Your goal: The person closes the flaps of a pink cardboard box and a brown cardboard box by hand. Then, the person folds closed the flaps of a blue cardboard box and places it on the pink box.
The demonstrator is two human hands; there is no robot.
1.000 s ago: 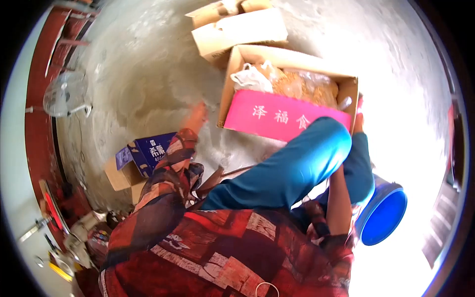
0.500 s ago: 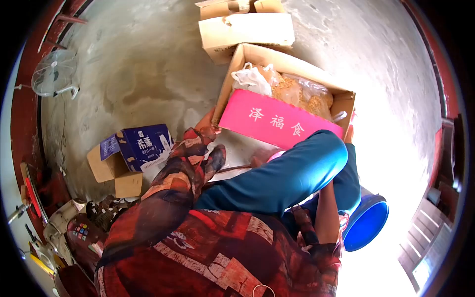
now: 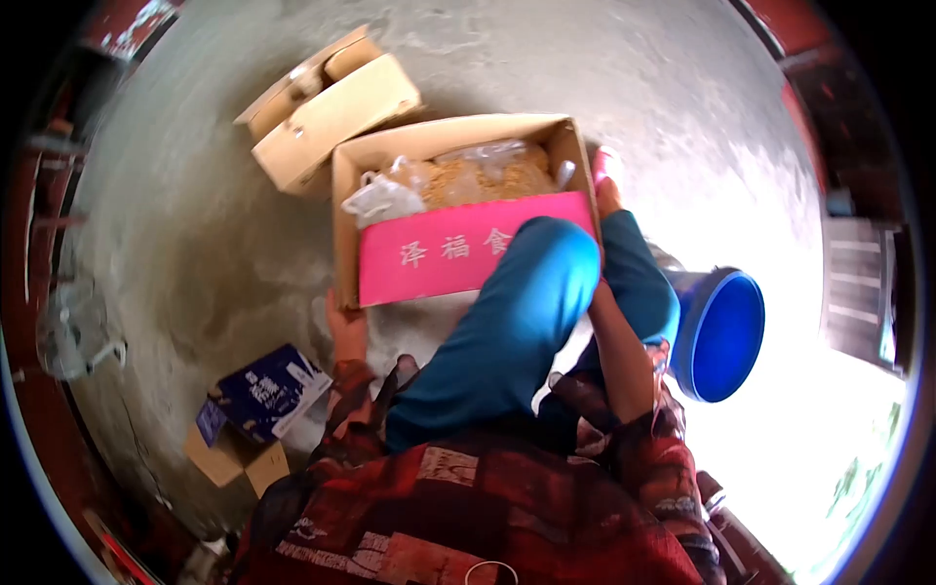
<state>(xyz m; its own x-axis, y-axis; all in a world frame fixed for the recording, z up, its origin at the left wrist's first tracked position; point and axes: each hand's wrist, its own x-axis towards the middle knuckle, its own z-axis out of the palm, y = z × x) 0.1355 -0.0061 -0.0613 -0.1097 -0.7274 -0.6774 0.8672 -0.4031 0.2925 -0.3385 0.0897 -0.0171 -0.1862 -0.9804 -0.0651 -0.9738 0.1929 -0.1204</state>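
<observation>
In the head view, a large cardboard box [image 3: 348,161] with a pink front flap [image 3: 429,278] bearing white characters lies in front of me. Inside are clear plastic bags of yellow-orange grain-like pieces [image 3: 478,181] and a white plastic bag [image 3: 383,202]. My left hand [image 3: 347,324] is closed on the box's near left corner. On the other side, my right forearm reaches behind my raised knee in blue trousers [image 3: 507,302] toward the box's near right corner. That knee hides most of my right hand and its fingers.
An open brown carton [image 3: 336,122] stands on the concrete floor beyond the box. To the left lie a dark blue printed carton [image 3: 268,390] with open flaps and a standing fan [image 3: 73,331]. A blue bucket [image 3: 726,331] lies at right, beside my leg.
My view has turned, so the whole scene appears rotated anticlockwise and the box sits further left. My left hand remains at the same box corner.
</observation>
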